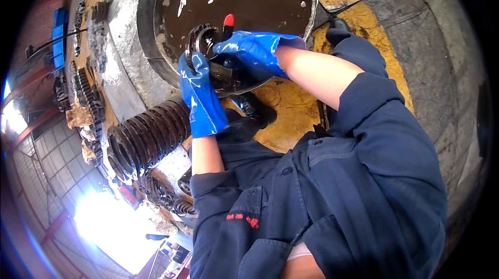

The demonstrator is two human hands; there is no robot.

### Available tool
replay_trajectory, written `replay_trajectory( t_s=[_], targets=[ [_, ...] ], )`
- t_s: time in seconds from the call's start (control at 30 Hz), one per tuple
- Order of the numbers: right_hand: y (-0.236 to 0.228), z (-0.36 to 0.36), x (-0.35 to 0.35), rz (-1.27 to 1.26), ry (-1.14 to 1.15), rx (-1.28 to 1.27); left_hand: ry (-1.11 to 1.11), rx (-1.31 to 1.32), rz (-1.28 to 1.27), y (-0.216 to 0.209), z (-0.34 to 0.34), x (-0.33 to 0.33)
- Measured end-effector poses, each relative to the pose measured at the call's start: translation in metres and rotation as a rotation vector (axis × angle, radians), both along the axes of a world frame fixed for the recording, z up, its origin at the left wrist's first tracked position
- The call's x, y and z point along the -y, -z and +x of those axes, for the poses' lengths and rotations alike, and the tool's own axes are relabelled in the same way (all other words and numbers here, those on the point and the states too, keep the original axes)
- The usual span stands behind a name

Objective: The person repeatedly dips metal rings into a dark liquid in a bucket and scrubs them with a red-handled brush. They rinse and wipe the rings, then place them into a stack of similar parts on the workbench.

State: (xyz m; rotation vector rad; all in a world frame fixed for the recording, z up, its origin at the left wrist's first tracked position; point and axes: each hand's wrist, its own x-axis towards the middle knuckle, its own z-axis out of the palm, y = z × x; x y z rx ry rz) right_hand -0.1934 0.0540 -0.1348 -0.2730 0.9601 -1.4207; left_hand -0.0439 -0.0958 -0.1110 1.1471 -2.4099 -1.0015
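My left hand [198, 89], in a blue rubber glove, is closed around the edge of a dark, wet metal ring [204, 39] above a round tub [146, 27] of murky brown liquid. My right hand [247, 50], in a matching glove, comes in from the right, with its fingertips close to the ring. A black handle with a red end [228, 21] stands up out of its grip; the handle's working end is hidden. Under both hands a dull metal cylinder-like piece [221, 72] shows at the tub's near side.
A row of dark, greasy rings [150, 136] lies left of my left forearm. Further left, chain-like metal parts [88, 92] and rags [79, 117] cover a bench, with a blue object [58, 40] beyond. Yellow and grey floor plates [291, 115] surround the tub; my shoes are beside it.
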Motion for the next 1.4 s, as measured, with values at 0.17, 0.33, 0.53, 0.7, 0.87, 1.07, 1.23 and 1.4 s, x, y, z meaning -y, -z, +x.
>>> replay_trajectory(
  t_s=[0.17,0.33,0.53,0.7,0.87,1.07,1.23,1.4],
  targets=[
    [-0.009,-0.011,-0.007,0.023,-0.03,-0.064,0.117,0.036,0.259,-0.028,-0.016,0.012],
    [-0.013,-0.01,-0.01,-0.019,-0.039,-0.395,0.15,0.388,0.755,-0.045,-0.065,0.078],
    [0.012,0.011,0.03,0.098,-0.218,-1.149,0.194,0.415,0.654,-0.034,-0.074,0.098],
    [-0.001,0.001,0.044,0.489,-0.117,-1.223,0.088,0.28,0.586,-0.054,-0.035,0.066],
    [-0.015,-0.04,0.052,0.199,0.248,-0.635,-0.126,0.075,0.626,-0.05,0.0,0.042],
    [-0.047,-0.013,0.049,0.128,0.126,-0.733,-0.18,-0.094,0.723,-0.051,0.005,0.031],
    [-0.032,0.021,0.039,-0.126,0.124,-0.901,-0.134,0.006,0.5,-0.057,0.018,0.024],
    [-0.009,0.03,0.011,-0.284,-0.262,-1.41,-0.123,-0.113,0.526,-0.061,0.01,0.011]
  ],
)
